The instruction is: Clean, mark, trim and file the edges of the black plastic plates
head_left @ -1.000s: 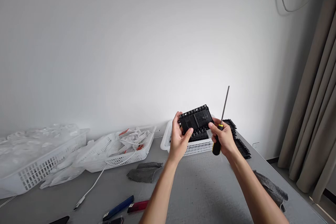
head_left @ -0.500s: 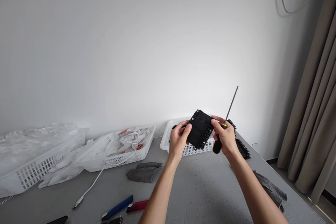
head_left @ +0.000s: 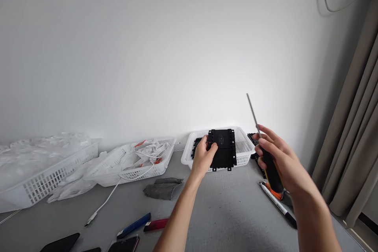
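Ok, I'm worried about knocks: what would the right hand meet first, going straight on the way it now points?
Probably the wall, screwdriver leading, but depth is unclear, so the basket might come first.

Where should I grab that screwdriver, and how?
Probably by the screwdriver's thick black handle, from the right, as the right hand holds it. The handle is chunky and lowest; the thin metal shaft points up, leaning left.

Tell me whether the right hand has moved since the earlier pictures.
Yes: judged against the white basket behind the black panel, the right hand has moved rightward and toward the camera, off the panel.
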### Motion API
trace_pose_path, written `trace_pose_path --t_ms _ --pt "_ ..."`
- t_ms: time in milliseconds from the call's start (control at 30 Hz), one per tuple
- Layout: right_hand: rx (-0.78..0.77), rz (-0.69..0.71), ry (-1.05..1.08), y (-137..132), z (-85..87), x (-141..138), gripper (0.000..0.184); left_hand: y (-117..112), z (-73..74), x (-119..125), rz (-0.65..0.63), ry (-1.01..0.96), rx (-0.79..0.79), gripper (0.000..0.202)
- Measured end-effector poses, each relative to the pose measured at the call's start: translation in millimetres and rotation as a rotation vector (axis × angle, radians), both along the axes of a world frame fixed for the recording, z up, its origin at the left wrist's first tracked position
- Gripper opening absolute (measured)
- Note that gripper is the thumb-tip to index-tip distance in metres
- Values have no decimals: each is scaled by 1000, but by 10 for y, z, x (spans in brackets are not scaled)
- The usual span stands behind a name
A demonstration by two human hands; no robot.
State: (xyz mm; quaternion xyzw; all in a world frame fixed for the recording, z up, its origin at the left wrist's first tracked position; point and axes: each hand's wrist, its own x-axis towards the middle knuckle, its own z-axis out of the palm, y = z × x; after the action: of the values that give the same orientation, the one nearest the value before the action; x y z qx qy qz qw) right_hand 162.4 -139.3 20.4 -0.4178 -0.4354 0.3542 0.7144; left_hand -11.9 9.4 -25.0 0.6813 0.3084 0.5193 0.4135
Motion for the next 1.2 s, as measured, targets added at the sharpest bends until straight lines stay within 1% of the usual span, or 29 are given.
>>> trace_pose_path --t_ms 67,133,167,200,233,267,300,367,467,500,533,567,600,633,700,867,1033,1200 --pt "40 -8 -41 -179 71 83 56 25 -2 7 10 -20 -14 29" --pt "36 -59 -88 -284 71 214 55 32 9 17 24 -30 -33 29" --pt "8 -92 -108 -317 27 302 56 31 17 20 31 -33 -46 30" --pt "-41 -124 -127 -347 -57 405 57 29 27 19 37 -31 -60 31" --pt "-117 -151 -155 -381 -183 524 61 28 36 14 43 -28 -72 32" --pt "-206 -190 -199 -423 -354 657 65 28 45 6 47 -29 -80 33" --pt "-275 -250 -244 -476 -565 804 69 30 52 -4 50 -35 -85 35" --pt "-419 -375 -355 -615 -1082 1119 74 39 59 -26 47 -57 -89 37" --pt "-736 -594 -614 -854 -1901 1569 73 56 54 -43 34 -76 -87 40" --pt "-787 -636 -700 -925 -2132 1689 72 61 49 -41 31 -73 -86 40" --pt "-819 -653 -775 -988 -2326 1789 70 65 42 -37 32 -70 -83 40" --pt "-826 -664 -848 -1041 -2480 1866 67 67 36 -31 33 -69 -81 41" --pt "-821 -680 -908 -1081 -2593 1921 65 68 31 -24 35 -71 -80 41" --pt "-812 -668 -957 -1109 -2668 1958 63 67 27 -18 36 -76 -79 40" --pt "-792 -658 -1028 -1132 -2733 1987 59 61 26 -11 35 -89 -78 41" --pt "-815 -632 -1100 -1083 -2707 1926 53 20 60 -20 38 -100 -78 41" --pt "-810 -630 -1194 -1012 -2732 1837 49 -35 104 -30 56 -71 -70 35" --pt "-800 -584 -1271 -982 -2733 1858 49 -73 131 -25 35 -99 -86 34"
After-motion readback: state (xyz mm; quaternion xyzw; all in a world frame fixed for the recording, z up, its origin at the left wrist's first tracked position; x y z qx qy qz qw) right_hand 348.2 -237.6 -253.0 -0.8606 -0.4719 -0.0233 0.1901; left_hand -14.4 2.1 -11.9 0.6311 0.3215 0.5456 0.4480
